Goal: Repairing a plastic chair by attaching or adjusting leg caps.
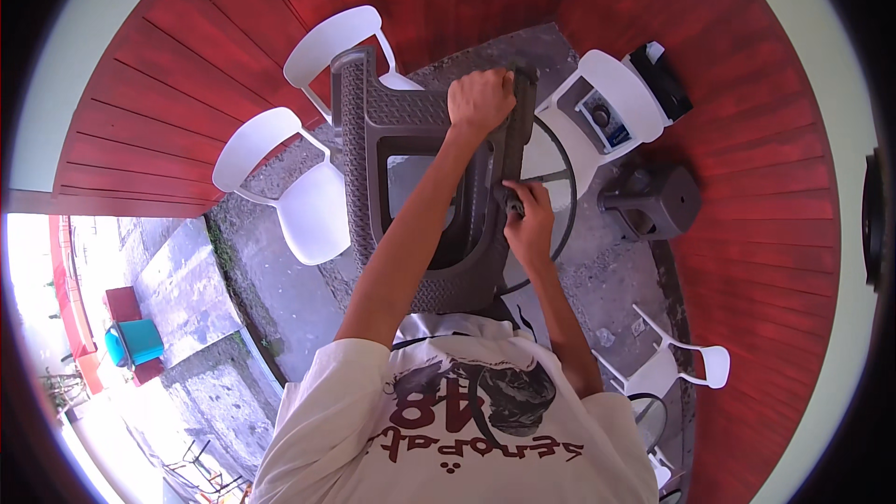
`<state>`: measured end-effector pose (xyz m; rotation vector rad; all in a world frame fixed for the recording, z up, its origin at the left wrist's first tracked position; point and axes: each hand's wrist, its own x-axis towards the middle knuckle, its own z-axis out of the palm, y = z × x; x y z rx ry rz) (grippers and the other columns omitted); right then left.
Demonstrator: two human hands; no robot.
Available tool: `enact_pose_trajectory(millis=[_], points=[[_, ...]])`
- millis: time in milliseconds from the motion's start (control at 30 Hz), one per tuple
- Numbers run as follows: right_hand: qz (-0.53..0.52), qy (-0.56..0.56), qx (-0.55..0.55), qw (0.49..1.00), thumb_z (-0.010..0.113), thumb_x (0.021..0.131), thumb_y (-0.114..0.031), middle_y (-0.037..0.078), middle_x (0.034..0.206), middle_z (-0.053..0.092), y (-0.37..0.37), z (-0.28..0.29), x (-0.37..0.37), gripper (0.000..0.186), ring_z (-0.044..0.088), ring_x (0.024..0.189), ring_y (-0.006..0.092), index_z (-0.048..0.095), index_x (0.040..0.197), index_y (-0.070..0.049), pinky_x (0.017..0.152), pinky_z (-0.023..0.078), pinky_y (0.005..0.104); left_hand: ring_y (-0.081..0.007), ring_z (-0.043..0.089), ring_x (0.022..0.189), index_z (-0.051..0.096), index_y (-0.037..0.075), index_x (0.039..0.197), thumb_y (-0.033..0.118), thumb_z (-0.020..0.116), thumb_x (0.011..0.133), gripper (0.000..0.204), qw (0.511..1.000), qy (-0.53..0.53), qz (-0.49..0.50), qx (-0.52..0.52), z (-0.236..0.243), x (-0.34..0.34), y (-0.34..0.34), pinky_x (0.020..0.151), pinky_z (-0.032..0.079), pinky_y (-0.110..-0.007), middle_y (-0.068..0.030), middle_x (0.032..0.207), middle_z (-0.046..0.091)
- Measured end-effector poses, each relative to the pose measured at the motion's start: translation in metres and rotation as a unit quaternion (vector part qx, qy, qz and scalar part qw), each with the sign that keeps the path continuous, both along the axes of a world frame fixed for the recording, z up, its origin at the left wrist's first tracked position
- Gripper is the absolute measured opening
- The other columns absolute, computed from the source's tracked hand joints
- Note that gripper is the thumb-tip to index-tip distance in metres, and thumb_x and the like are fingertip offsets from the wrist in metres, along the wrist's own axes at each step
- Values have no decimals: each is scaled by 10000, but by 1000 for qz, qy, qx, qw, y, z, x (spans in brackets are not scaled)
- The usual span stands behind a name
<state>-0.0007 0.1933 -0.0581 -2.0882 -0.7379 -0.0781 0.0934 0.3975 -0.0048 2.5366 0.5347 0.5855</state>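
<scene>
A dark brown plastic piece of furniture (369, 107), with a woven pattern and rectangular openings, is tilted in front of me over a round glass table (551, 187). My left hand (481, 103) is closed over its upper right corner, my forearm crossing its middle opening. Lower down on its right side, my right hand (527, 215) is closed around a dark part or object, too hidden to tell whether it is separate from the furniture.
White chairs (303, 205) surround the table; the one at upper right (621, 84) has a tray-like item (602, 121) on it. A brown stool (667, 201) stands at right. Red slatted walls (747, 177) curve around. A teal bin (135, 341) is outside at left.
</scene>
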Motion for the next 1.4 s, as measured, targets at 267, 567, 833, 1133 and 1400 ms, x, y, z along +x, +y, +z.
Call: enact_pose_trajectory(millis=[267, 567, 833, 1133, 1400], points=[[-7, -21, -32, 999, 633, 709, 149, 144, 987, 581, -2, -3, 14, 462, 597, 956, 365, 704, 1119, -51, 829, 492, 444, -416, 715, 806, 751, 89, 912, 355, 551, 1004, 346, 992, 20, 124, -27, -2, 3, 20, 741, 559, -537, -206, 824, 731], [40, -8, -127, 991, 663, 662, 95, 84, 1004, 601, -88, -13, -43, 494, 583, 974, 340, 726, 1106, -110, 851, 432, 482, -410, 721, 809, 748, 73, 922, 348, 548, 1011, 351, 989, 17, 134, -62, 3, -4, 16, 759, 565, -510, -208, 820, 729], [-13, -46, -82, 995, 701, 680, 127, 132, 990, 617, -1, 7, 30, 458, 605, 995, 389, 740, 1084, -85, 837, 484, 463, -385, 734, 838, 717, 61, 1019, 449, 660, 881, 415, 991, 76, 106, -15, 2, -4, 21, 791, 572, -501, -184, 834, 744], [9, 8, -100, 995, 722, 665, 36, 68, 982, 576, -86, -20, -57, 520, 574, 991, 314, 721, 1143, -170, 892, 389, 478, -397, 731, 817, 689, 39, 975, 468, 662, 888, 439, 993, 66, 99, 6, 0, -8, 29, 758, 573, -519, -207, 823, 737], [-20, -6, -57, 998, 776, 774, -29, 85, 994, 616, -75, -17, -47, 397, 599, 945, 314, 712, 1153, -129, 856, 407, 449, -391, 734, 732, 634, -28, 1123, 554, 607, 930, 614, 986, 114, -27, 116, 0, -32, 44, 680, 580, -491, -223, 738, 715]])
